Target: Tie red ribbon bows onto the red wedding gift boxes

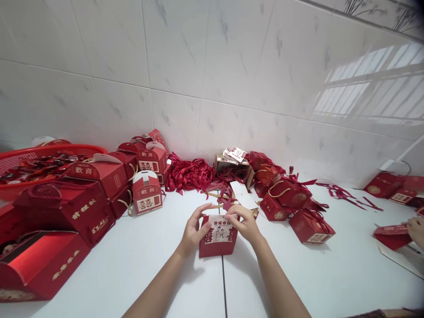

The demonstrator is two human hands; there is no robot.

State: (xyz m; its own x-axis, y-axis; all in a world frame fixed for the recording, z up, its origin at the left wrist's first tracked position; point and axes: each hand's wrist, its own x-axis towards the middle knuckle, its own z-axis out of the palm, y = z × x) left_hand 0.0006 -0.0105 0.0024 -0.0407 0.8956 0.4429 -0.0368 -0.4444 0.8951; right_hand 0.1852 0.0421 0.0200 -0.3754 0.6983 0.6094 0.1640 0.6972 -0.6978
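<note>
A small red gift box point(216, 250) stands on the white table in front of me, its printed front showing gold-white lettering and a picture of a couple. My left hand point(193, 232) is closed around its upper left corner, thumb on the front. At the upper right edge, my right hand point(247, 224) grips the same box with its fingers bent over the top. Just behind the box lies a dark red ribbon point(227, 198), close to my fingertips; whether it is attached to the box I cannot tell.
Red boxes point(96, 176) are stacked on the left beside a red basket point(96, 149) of wrapped sweets. By the wall lie a ribbon heap point(190, 174) and an open carton point(249, 171) with cards. Ribbon-tied boxes point(293, 194) stand right. Another person's hand point(416, 230) touches a red box point(392, 236).
</note>
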